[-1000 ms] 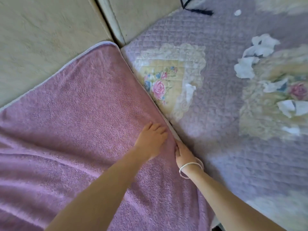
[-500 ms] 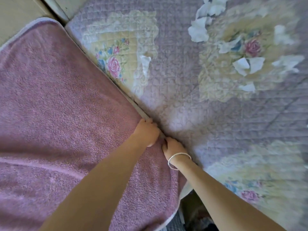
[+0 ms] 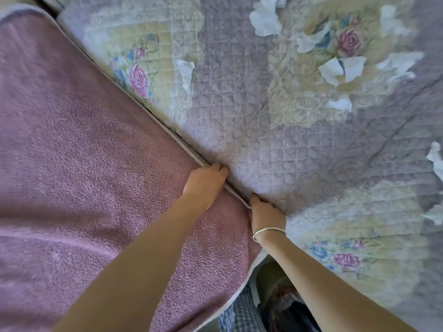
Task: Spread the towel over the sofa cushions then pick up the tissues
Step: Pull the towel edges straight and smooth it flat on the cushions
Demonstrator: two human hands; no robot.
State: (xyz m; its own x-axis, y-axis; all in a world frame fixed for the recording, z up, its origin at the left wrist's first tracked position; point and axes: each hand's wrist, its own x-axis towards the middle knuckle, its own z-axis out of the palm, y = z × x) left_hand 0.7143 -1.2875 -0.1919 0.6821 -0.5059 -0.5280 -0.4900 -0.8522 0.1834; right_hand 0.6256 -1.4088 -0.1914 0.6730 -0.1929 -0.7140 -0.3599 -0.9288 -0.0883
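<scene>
Between the left hand [image 3: 206,183] and the right hand [image 3: 266,212], the white-trimmed edge of the towel [image 3: 84,164] is seen running along the seam where it meets the quilted floral cover [image 3: 299,152]. The left hand is laid on the towel at that edge. Its fingers [image 3: 219,168] are held together and curled downward into the seam. The tips are hidden, so it cannot be told whether anything is pinched. The right hand is placed just beside it, nearer the camera, with the thumb [image 3: 254,198] laid against the towel trim. Its other fingers are concealed against the cover, and their state cannot be told. A bracelet [image 3: 269,231] is worn on the right wrist. The pink towel is spread to the left of the fingers. The tissues [image 3: 265,20] are scattered on the cover, well apart from the fingers, beyond them and to their right. One torn piece [image 3: 185,68] is located nearer the seam.
</scene>
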